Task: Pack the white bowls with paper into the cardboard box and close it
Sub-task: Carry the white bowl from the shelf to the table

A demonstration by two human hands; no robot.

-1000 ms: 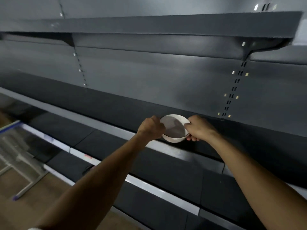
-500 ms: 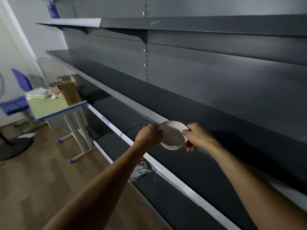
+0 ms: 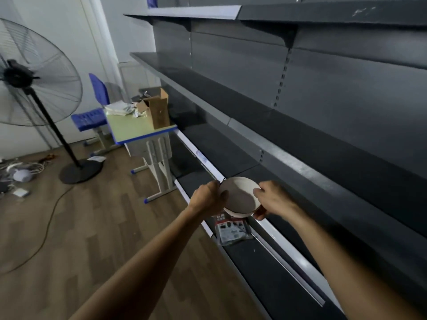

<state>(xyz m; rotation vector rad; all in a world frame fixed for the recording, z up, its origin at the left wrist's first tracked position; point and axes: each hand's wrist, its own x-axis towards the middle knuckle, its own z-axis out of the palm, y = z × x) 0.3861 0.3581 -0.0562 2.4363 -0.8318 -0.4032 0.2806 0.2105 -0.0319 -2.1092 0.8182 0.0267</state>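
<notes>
Gripped at its rim by both hands, left hand (image 3: 209,197) and right hand (image 3: 272,199), white bowl (image 3: 240,196) is held well apart from cardboard box (image 3: 157,109) on bench (image 3: 129,130), far ahead-left.

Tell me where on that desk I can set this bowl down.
The desk is bare across its near half, between the blue front edge and the cardboard box. Its far end is crowded with papers. Both hands, left hand and right hand, hold the bowl.
</notes>
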